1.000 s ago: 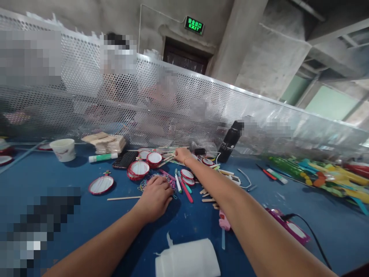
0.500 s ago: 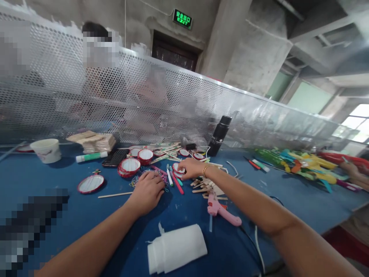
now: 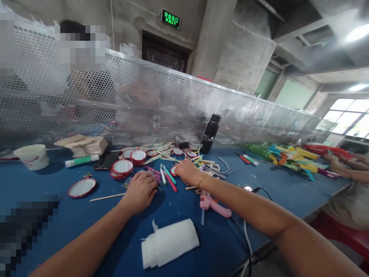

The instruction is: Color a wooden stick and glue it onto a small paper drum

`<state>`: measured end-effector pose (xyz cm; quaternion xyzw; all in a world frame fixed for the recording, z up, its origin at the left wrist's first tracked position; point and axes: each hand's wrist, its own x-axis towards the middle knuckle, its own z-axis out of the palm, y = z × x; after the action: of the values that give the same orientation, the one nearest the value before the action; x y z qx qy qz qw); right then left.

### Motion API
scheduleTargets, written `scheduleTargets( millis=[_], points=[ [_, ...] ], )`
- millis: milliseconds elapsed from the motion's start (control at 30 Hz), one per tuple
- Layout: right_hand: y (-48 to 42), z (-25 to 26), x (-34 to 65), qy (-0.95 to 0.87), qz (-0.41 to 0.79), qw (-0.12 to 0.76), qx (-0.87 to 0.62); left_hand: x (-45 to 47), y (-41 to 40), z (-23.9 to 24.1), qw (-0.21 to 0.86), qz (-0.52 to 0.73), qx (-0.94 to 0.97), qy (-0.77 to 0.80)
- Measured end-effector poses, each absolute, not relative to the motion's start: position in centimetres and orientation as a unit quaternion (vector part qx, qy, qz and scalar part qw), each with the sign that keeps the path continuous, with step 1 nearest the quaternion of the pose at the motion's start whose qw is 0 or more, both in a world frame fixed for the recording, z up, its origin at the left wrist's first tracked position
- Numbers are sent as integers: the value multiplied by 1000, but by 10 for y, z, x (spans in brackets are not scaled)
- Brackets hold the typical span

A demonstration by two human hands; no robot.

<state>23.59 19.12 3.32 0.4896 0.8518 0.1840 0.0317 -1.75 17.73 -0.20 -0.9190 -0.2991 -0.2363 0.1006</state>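
My left hand (image 3: 142,191) lies palm down, fingers loosely spread, on a tangle of thin coloured strings or bands (image 3: 131,181). Thumb and fingers of my right hand (image 3: 186,171) close on the edge of a small white disc with a red rim (image 3: 173,171); the fingertips are partly hidden. Between the hands lie a white marker (image 3: 163,177), a teal marker (image 3: 169,174) and a red marker (image 3: 172,183). Under my right wrist are wooden craft sticks (image 3: 191,187) and a pink glue gun (image 3: 215,206).
Red-rimmed discs (image 3: 122,168), a phone (image 3: 106,161), a glue stick (image 3: 82,161) and a paper cup (image 3: 33,157) are at the left. A black bottle (image 3: 210,134) stands before the perforated screen (image 3: 173,100). White cloth (image 3: 170,244) lies in front. Another person's hands (image 3: 336,163) are far right.
The view has swung slightly right, so everything sits further left. My right hand has shifted a little off the markers, with the disc at its fingers. My left hand stays on the tangle.
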Motion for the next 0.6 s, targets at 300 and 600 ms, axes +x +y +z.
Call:
scheduleTargets(
  millis=[300,600],
  points=[
    [208,20,221,880,148,27,451,-18,175,-2,91,-228,-920,-307],
    [210,22,227,883,123,27,451,-18,176,-3,86,-232,-920,-305]
  ],
)
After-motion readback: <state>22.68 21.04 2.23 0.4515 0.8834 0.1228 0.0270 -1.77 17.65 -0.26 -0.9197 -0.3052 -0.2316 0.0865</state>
